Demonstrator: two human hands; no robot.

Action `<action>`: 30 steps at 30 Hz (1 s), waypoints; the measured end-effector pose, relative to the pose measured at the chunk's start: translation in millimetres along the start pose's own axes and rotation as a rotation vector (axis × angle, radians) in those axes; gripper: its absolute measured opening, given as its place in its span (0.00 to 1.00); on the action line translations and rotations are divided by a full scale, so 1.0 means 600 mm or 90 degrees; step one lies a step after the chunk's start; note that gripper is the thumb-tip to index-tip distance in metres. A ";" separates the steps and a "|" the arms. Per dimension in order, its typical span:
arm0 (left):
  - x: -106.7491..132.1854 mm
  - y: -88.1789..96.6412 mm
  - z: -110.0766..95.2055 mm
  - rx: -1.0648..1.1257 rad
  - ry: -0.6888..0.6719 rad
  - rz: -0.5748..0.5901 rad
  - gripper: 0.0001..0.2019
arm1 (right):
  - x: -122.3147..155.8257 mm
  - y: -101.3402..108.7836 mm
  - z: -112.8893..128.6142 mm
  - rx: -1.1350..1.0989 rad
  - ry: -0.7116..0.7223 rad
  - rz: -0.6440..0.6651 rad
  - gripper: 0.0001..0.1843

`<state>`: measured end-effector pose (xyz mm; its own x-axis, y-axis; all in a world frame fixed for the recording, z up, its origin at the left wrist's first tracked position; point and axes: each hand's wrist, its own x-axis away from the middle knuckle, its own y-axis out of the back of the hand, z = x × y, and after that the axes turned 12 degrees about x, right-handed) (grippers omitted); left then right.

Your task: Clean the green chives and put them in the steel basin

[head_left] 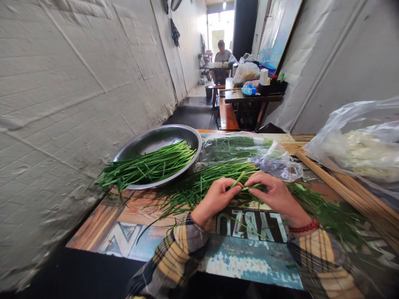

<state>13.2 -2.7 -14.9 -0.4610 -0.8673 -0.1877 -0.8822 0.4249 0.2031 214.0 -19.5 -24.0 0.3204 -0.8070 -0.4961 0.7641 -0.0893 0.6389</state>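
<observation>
left hand [216,194] + right hand [274,194]: fingers are pinching green stem [240,178] (one piece or two unclear) above table [101,214], likely for fine control | loose stems [187,190] are lying just beyond, seemingly for reach | bowl [145,143] is holding bundle [152,166], presumably keeping it separate

Slim green stalks [239,180] now, pinched between the left hand [220,194] and the right hand [276,194], one pale end poking up at a slant! Just beyond, the loose green heap [215,175] sprawls over the tabletop [132,207], leafy tips fanned leftward, paler ends right.
</observation>
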 end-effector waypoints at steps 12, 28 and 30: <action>-0.001 -0.004 0.014 0.102 0.066 -0.005 0.13 | 0.001 -0.018 -0.001 0.121 0.027 -0.079 0.04; -0.003 -0.003 0.003 0.026 0.055 -0.064 0.08 | 0.009 0.038 -0.013 -0.273 -0.139 0.040 0.10; -0.002 -0.003 0.002 -0.005 0.041 -0.071 0.06 | 0.008 0.035 -0.013 -0.176 -0.103 0.028 0.11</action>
<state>15.4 -2.0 -16.5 -0.3523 -0.9242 -0.1473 -0.9269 0.3228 0.1913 235.8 -20.5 -17.3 0.2801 -0.8912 -0.3569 0.8820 0.0921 0.4622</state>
